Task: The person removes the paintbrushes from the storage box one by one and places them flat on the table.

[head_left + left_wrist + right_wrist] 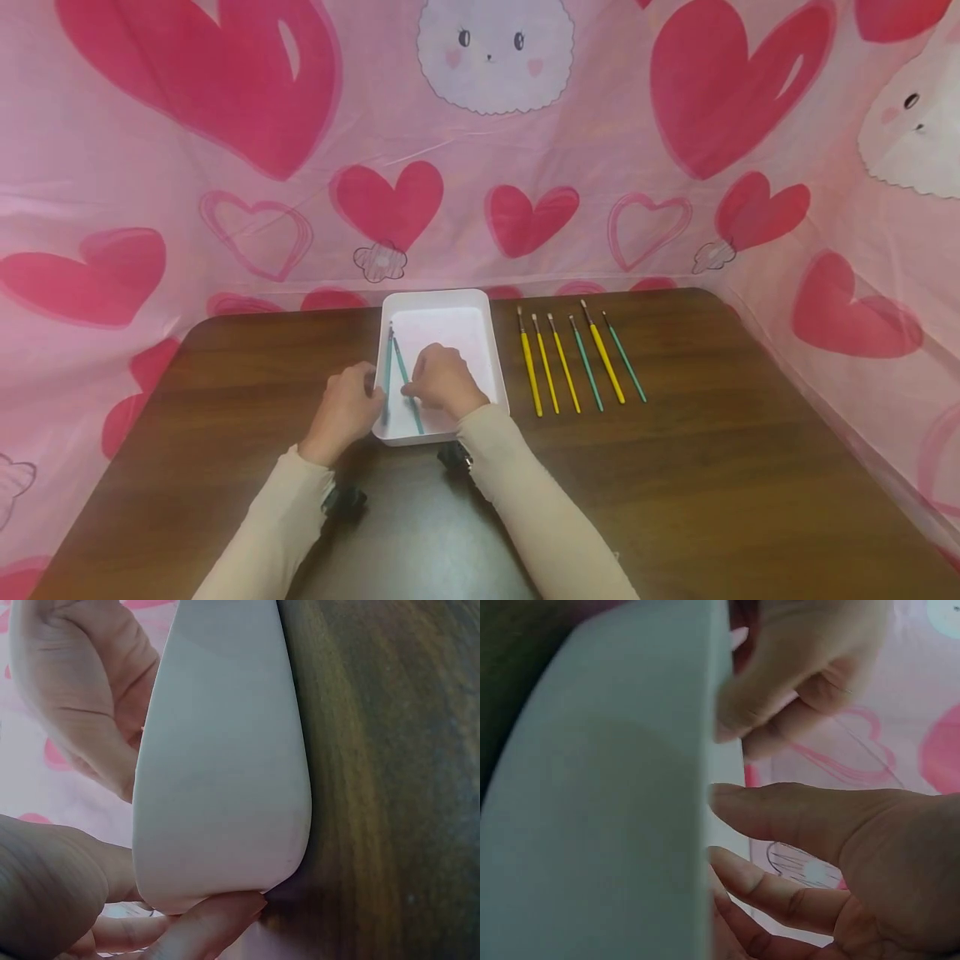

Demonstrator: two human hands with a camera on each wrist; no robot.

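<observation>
A white rectangular tray (498, 375) stands on the table with two teal paintbrushes in it. One teal paintbrush (387, 375) lies along the left wall; the other teal paintbrush (401, 362) slants beside it, their bristle ends close together. My left hand (347, 410) grips the tray's left wall, with fingertips (225, 915) against its outside. My right hand (446, 382) reaches into the tray and pinches the slanted paintbrush near its middle. In the right wrist view the tray wall hides the tips of the thumb and fingers.
To the right of the tray, several paintbrushes lie side by side, bristles away from me, among them a yellow paintbrush (529, 367) and a teal paintbrush (626, 360). The brown wooden table (675, 500) ends at a pink curtain (465, 242) printed with hearts.
</observation>
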